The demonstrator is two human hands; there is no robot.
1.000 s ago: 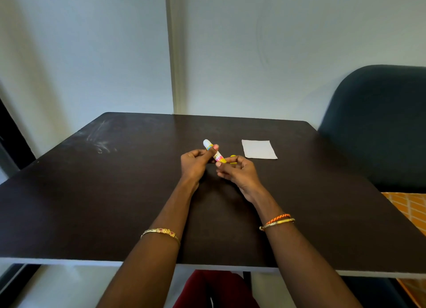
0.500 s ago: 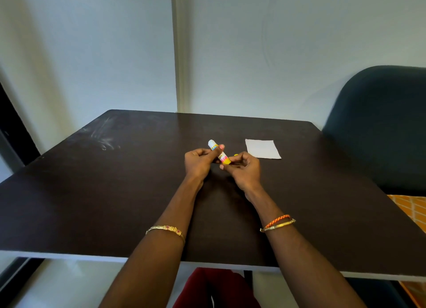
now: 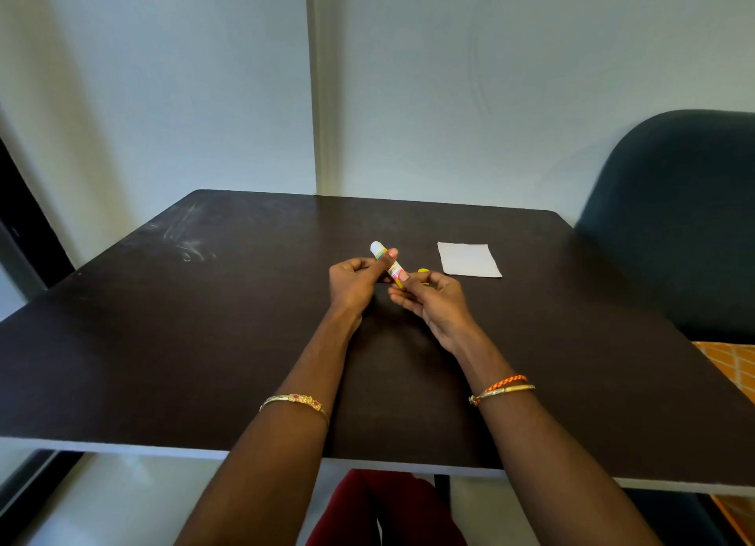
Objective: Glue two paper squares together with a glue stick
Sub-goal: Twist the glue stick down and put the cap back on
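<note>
Holding the glue stick point(image 3: 389, 264) between both hands above the middle of the dark table point(image 3: 204, 341): left hand point(image 3: 354, 282) curled around the upper barrel, thumb laid along it near the white tip; right hand point(image 3: 433, 296) pinching the lower yellow end with fingertips. Stick tilted, white tip pointing up and away toward the far left. Small yellow piece point(image 3: 424, 271) showing just behind the right fingers (possibly the cap, cannot tell whether held or lying on the table). White paper square point(image 3: 468, 259) lying flat on the table, near and to the right of the hands, not touched; whether it is one sheet or two stacked cannot be told. Gold bangle point(image 3: 296, 400) on left wrist; orange thread band and gold bangle point(image 3: 503, 386) on right wrist. Dark chair point(image 3: 686, 218) beside the table's right edge
</note>
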